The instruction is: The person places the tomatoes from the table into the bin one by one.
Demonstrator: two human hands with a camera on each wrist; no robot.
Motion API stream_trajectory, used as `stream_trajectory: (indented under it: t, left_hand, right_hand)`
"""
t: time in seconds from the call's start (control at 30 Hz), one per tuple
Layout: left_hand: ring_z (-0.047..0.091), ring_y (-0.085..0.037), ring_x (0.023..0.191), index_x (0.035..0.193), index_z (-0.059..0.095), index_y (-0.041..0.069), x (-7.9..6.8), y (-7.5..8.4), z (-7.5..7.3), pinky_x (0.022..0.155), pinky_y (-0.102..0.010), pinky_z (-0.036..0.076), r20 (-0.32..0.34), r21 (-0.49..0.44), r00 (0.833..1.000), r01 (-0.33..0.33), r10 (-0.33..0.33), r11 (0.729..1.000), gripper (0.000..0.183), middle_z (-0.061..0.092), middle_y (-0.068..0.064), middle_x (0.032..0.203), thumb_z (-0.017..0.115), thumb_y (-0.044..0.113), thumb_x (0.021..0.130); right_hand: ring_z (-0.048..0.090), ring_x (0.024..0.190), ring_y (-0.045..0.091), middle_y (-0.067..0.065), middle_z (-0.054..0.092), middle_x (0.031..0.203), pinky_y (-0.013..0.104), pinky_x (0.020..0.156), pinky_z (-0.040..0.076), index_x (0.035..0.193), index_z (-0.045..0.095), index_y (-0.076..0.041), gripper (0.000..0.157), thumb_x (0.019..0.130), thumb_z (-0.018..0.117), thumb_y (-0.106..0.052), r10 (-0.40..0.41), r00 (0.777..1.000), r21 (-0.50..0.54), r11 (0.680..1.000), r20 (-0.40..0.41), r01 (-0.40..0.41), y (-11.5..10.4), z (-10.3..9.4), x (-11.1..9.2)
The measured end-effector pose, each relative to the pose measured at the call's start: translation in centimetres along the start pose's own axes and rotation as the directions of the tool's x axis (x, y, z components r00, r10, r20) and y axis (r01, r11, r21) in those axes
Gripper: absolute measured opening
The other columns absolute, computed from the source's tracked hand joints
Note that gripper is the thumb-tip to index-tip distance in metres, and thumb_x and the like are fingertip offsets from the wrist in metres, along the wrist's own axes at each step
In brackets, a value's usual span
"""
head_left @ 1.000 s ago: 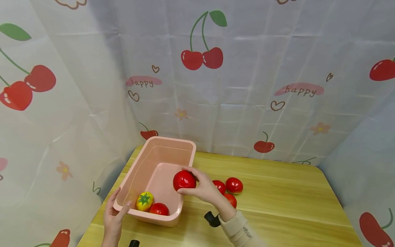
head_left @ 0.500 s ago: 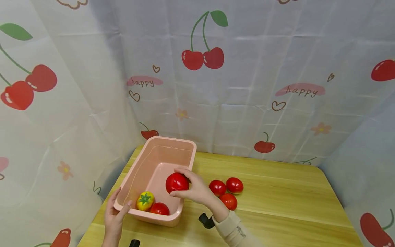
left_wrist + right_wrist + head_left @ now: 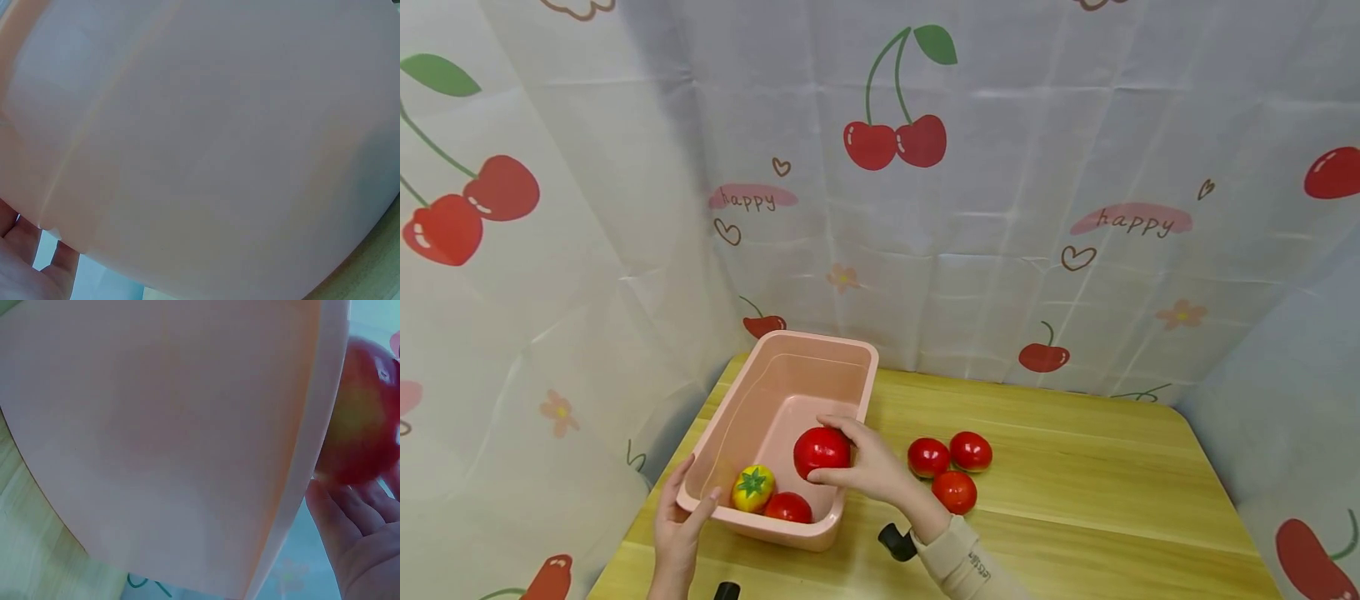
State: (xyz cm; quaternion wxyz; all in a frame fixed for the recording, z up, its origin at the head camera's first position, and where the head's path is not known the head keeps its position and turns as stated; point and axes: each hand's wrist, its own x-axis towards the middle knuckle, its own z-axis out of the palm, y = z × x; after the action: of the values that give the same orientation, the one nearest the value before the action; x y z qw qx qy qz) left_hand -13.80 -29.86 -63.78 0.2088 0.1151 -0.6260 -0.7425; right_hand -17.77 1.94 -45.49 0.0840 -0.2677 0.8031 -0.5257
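Note:
My right hand (image 3: 876, 471) holds a glossy red apple (image 3: 822, 451) between thumb and fingers, over the inside of a pink plastic bin (image 3: 827, 371). In the right wrist view the apple (image 3: 362, 419) shows a yellowish patch, and my fingers (image 3: 353, 515) lie beneath it, beyond the bin's rim. My left hand (image 3: 676, 529) grips the bin's near left corner, thumb at the rim and fingers round the outer side. Inside the bin's near end lie a yellow tomato-like fruit (image 3: 752, 488) with a green star-shaped top and a red round fruit (image 3: 788, 507), partly hidden by the front wall.
Right of the bin, three red fruits (image 3: 928, 457) (image 3: 971, 452) (image 3: 955, 492) sit grouped on the wooden table (image 3: 1090, 483). Cherry-printed cloth (image 3: 970, 292) closes off the back and sides. A black camera mount (image 3: 897, 542) juts from beneath my right wrist.
My right hand has carried the apple left and slightly nearer, further over the bin, uncovering the red fruits on the table. The left hand and bin have stayed put.

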Motion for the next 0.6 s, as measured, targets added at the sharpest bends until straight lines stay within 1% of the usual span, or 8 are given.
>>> stream_trajectory:
  t: [0.1, 0.17, 0.33, 0.43, 0.6]
  left_hand:
    - [0.037, -0.023, 0.127, 0.141, 0.043, 0.027, 0.1, -0.1, 0.0, 0.085, -0.015, 0.047, 0.001, 0.002, 1.000, 0.002, -0.002, 1.000, 0.070, 0.033, 0.000, 0.145, 0.072, 0.004, 0.082]
    - [0.038, -0.023, 0.127, 0.141, 0.043, 0.027, 0.0, -0.1, -0.1, 0.085, -0.016, 0.047, 0.004, -0.003, 1.000, -0.002, 0.002, 1.000, 0.070, 0.033, 0.000, 0.145, 0.071, 0.003, 0.082]
    - [0.039, -0.023, 0.127, 0.141, 0.042, 0.025, 0.0, -0.1, -0.1, 0.087, -0.017, 0.047, 0.017, -0.022, 1.000, -0.015, 0.015, 1.000, 0.069, 0.033, -0.002, 0.145, 0.070, 0.000, 0.082]
    - [0.039, -0.023, 0.127, 0.141, 0.042, 0.025, 0.0, -0.1, -0.1, 0.087, -0.017, 0.047, 0.021, -0.020, 1.000, -0.018, 0.019, 1.000, 0.069, 0.033, -0.002, 0.145, 0.069, 0.000, 0.083]
    - [0.038, -0.025, 0.128, 0.141, 0.043, 0.024, 0.2, -0.1, -0.2, 0.087, -0.018, 0.047, 0.026, -0.027, 0.999, -0.029, 0.030, 0.999, 0.069, 0.033, -0.003, 0.146, 0.069, -0.001, 0.083]
  right_hand:
    - [0.050, 0.117, 0.022, 0.001, 0.049, 0.136, 0.040, 0.098, 0.044, 0.137, 0.048, -0.018, 0.069, 0.077, 0.076, -0.039, -0.014, 1.000, -0.014, 1.000, 0.001, 0.014, 0.1, -0.2, -0.1]
    - [0.050, 0.119, 0.023, 0.000, 0.050, 0.136, 0.040, 0.100, 0.042, 0.137, 0.048, -0.018, 0.068, 0.078, 0.075, -0.038, -0.018, 1.000, -0.020, 1.000, 0.000, 0.018, 0.2, -0.4, -0.2]
    - [0.048, 0.121, 0.022, -0.004, 0.048, 0.137, 0.039, 0.101, 0.041, 0.137, 0.048, -0.019, 0.067, 0.078, 0.075, -0.038, 0.031, 0.999, 0.019, 0.999, -0.018, -0.030, 0.4, -1.0, -0.7]
    - [0.047, 0.123, 0.024, -0.004, 0.047, 0.138, 0.042, 0.101, 0.040, 0.137, 0.048, -0.018, 0.069, 0.078, 0.076, -0.038, 0.058, 0.998, 0.038, 0.998, -0.034, -0.056, 0.6, -1.5, -1.2]
    - [0.046, 0.125, 0.026, -0.002, 0.049, 0.137, 0.046, 0.101, 0.039, 0.138, 0.046, -0.017, 0.070, 0.078, 0.076, -0.037, 0.064, 0.995, 0.045, 0.997, -0.071, -0.061, 1.6, -2.5, -1.8]
